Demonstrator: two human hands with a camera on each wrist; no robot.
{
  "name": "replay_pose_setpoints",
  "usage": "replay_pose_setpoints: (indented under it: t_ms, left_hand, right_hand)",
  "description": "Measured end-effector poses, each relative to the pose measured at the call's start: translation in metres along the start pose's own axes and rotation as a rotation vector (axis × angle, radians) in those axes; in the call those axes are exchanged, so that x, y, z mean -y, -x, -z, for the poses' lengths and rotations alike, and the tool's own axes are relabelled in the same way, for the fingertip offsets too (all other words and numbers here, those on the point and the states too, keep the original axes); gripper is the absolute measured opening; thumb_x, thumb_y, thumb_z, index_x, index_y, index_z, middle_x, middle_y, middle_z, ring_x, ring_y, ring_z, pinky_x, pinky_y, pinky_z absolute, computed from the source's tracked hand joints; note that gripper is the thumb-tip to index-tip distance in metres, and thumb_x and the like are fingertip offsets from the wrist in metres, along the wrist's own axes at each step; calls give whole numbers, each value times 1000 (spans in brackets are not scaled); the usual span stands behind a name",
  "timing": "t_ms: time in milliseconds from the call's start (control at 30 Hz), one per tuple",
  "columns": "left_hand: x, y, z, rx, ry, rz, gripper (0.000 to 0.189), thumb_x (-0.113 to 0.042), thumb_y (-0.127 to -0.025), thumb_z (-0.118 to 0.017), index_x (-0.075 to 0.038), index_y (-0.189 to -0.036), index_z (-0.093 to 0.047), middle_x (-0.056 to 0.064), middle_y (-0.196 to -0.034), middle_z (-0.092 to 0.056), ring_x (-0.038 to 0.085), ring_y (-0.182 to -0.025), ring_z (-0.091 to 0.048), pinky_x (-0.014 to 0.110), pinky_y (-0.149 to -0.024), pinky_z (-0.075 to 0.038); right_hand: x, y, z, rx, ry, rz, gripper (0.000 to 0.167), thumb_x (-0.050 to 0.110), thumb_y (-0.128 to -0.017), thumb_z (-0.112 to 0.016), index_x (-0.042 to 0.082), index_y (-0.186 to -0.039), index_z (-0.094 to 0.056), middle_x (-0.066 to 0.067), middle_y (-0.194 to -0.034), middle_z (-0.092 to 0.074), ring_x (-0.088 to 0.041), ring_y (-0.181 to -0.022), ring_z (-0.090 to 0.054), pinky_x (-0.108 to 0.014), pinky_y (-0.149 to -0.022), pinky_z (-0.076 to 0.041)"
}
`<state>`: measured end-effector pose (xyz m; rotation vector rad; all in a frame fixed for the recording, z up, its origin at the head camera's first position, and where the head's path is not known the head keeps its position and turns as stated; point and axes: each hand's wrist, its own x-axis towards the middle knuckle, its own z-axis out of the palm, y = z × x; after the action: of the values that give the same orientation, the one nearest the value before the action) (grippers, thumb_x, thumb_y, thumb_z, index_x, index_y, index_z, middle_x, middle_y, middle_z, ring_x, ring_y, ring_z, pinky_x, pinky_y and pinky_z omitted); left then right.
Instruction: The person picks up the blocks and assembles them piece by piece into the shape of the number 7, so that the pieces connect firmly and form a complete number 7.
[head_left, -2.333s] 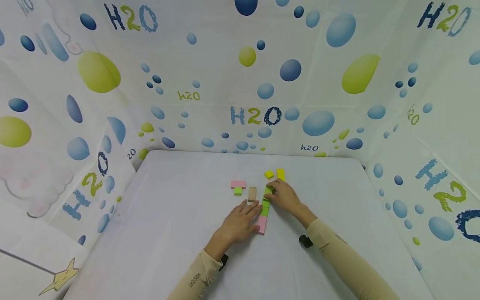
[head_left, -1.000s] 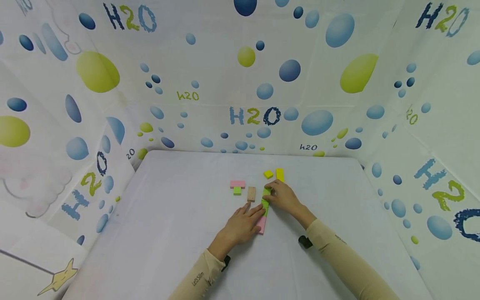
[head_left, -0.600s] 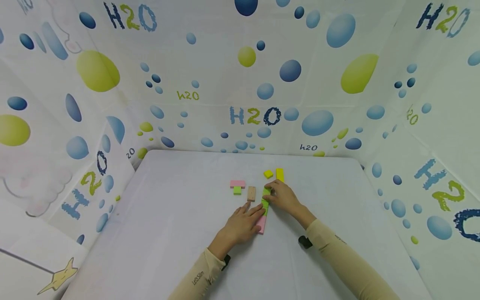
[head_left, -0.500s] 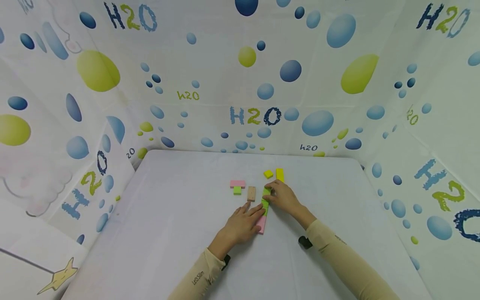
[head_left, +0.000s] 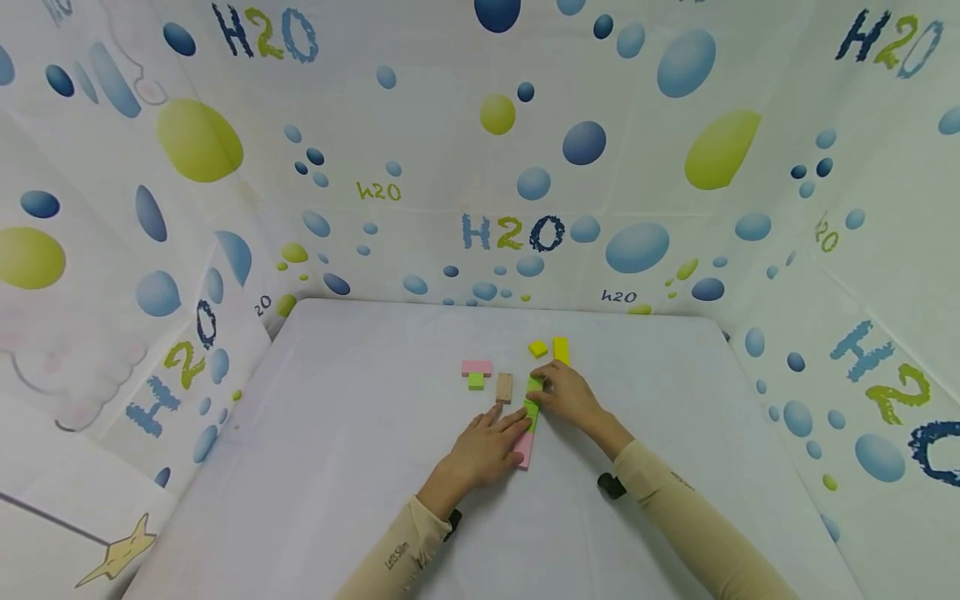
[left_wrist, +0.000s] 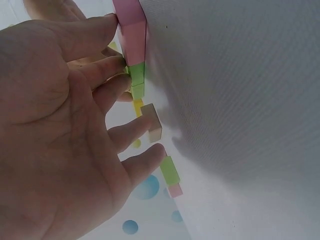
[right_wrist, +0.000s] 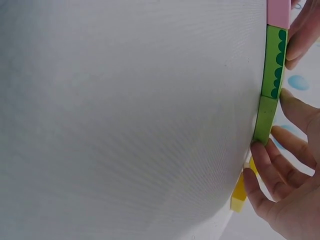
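Three toy blocks lie end to end in a row on the white table: a pink block nearest, a green block with dark scallops in the middle, and a plain green block at the far end. My left hand rests along the row's left side, thumb against the pink block and extended fingertips at the scalloped block. Between thumb and fingers, my right hand pinches the plain green block, partly covering it in the head view.
Left of the row stands a wooden block, close to the left fingertips. Farther left, a pink block touches a small green block. Behind the right hand are a small yellow block and a longer yellow block.
Since the earliest frame my left hand has shifted slightly right, its fingers now overlapping the scalloped green block. My right hand stays at the far green block, and the row looks unmoved.
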<state>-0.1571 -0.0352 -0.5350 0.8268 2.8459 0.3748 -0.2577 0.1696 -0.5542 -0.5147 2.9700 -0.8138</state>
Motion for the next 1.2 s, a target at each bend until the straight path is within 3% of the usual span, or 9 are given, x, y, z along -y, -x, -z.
replay_pose_setpoints:
  t_ms: [533, 1200]
  left_hand:
    - [0, -1, -1, -5, -24, 9, 58, -35, -103, -64, -19, -157, -49, -3, -164, -44, 35, -154, -32, 57, -119, -36]
    - [0, -3, -3, -6, -23, 21, 60, -38, -104, -63, -20, -159, -47, -3, -165, -42, 34, -155, -31, 56, -120, -35]
  right_hand:
    - [-1, 1, 0, -9, -2, 23, 45, 33, -88, -86, 8, -124, -73, -6, -119, -69, -23, -104, -66, -44, -95, -55]
    - [-2, 4, 4, -11, -46, 59, 30, 21, -92, -82, 8, -118, -75, -5, -114, -72, -21, -100, -67, -42, -92, -56]
